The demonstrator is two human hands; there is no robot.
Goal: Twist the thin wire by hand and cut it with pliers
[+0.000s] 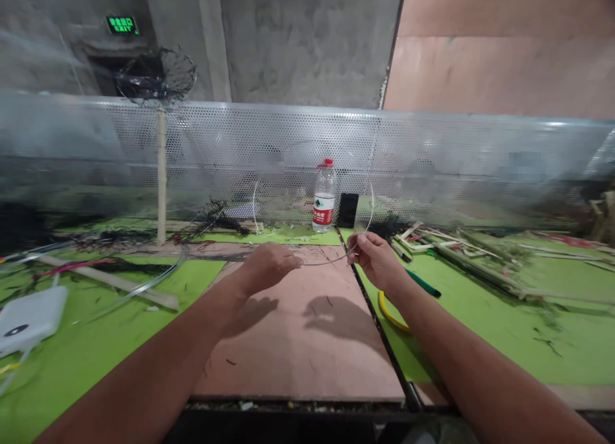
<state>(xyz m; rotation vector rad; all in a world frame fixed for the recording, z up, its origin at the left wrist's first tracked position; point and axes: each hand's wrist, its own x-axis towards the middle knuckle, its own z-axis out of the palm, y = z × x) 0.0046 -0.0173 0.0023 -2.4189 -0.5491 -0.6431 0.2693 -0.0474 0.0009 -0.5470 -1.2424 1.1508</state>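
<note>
A thin pale wire (327,263) curves up into a large loop, its lower arc running between my two hands above the bare board. My left hand (269,266) is closed, fingertips pinched at one end of that lower arc. With thumb and fingers my right hand (372,255) grips the wire on the other side, where it bends upward. Parts of the loop's sides rise behind my hands; its top is too faint to make out. Both hands cast shadows on the pinkish board (307,354).
A water bottle (324,200) and a dark phone (348,210) stand behind the hands, before a perforated metal screen (230,149). Bamboo strips (480,264) lie right, near a yellow ring (390,312). Left are a wooden post (162,175) with black netting, clear tubing and a white device (33,319).
</note>
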